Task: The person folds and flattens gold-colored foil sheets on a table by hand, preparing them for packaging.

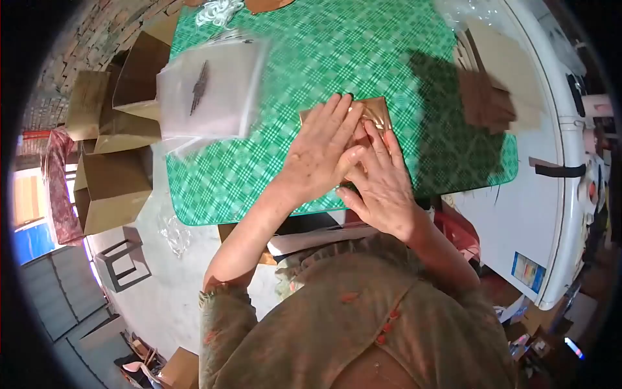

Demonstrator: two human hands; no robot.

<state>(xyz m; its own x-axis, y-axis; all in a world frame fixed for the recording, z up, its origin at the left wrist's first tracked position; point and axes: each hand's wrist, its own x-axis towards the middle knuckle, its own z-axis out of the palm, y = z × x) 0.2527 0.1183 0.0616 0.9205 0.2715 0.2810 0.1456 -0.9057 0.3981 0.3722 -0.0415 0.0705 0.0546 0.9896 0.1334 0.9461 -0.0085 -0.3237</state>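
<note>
A shiny brown, flat square piece (377,107), seemingly in clear film, lies on the green checked tablecloth (311,61) near the table's front edge. My left hand (322,150) rests flat across its left part, fingers stretched out. Over its right part lies my right hand (383,181), fingers also extended and palm down. The two hands meet at the thumb side and cover most of the piece, so what it is cannot be made out.
A stack of clear plastic bags (223,97) with a dark mark lies on the left. Brown folded sheets (489,97) lie at the right edge, beside a white fridge-like cabinet (518,214). White cord (220,11) sits at the back; open cardboard boxes (113,188) stand left of the table.
</note>
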